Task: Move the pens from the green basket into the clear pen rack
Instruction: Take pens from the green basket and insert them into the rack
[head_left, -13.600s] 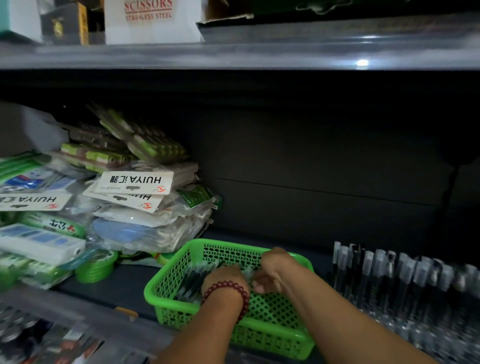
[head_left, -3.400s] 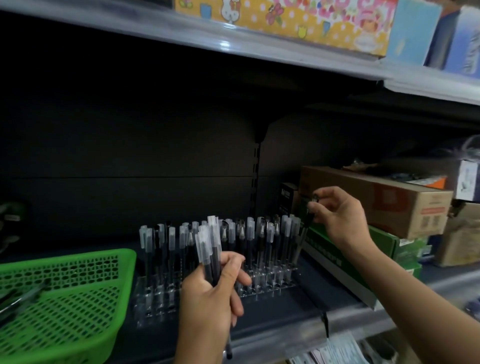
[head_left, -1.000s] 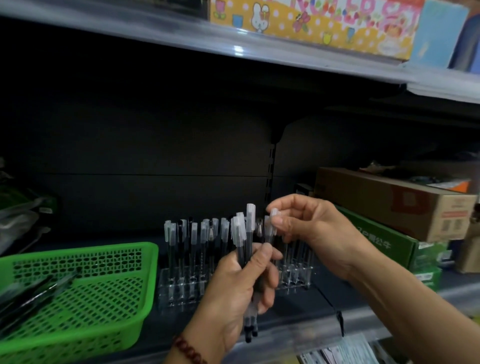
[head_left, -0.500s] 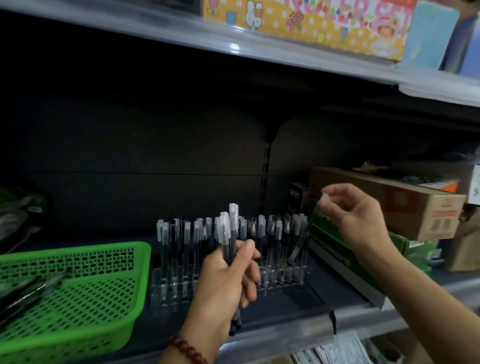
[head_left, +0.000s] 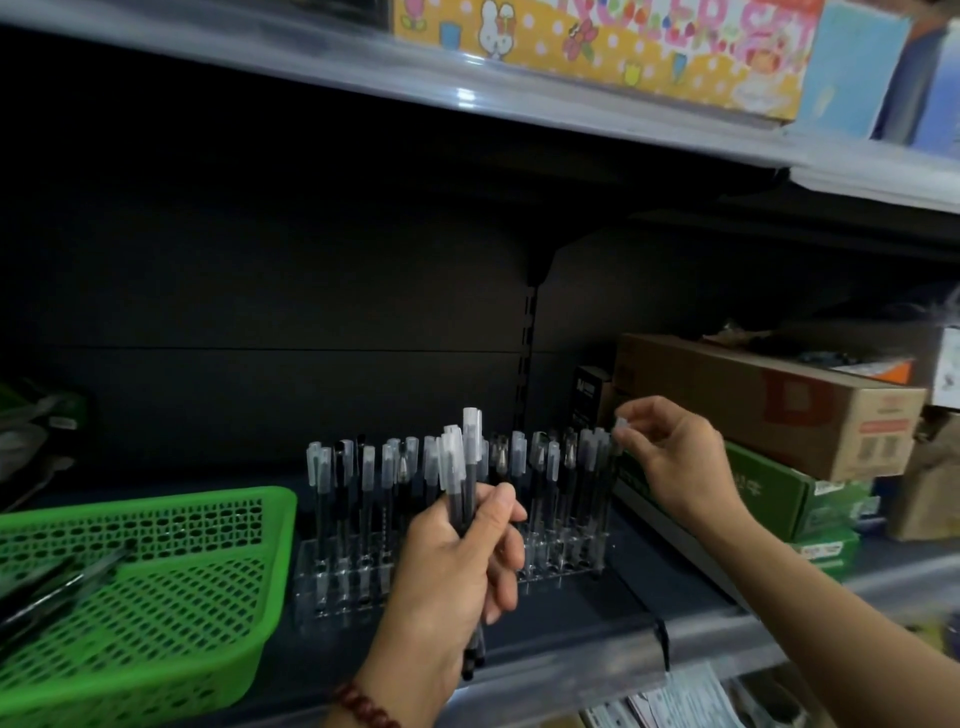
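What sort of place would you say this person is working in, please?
Probably a stationery shop, though it could be its stockroom: long metal shelves, a clear pen rack full of capped pens, cardboard boxes of stock stacked to the right, and a cartoon-printed box on the shelf above.

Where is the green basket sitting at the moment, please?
In the head view, the green basket sits at the lower left on the dark shelf, directly left of the clear pen rack, with a few pens lying in it.

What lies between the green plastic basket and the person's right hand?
The clear plastic pen rack holding upright capped pens; the left hand grips a pen bundle before it. Head view.
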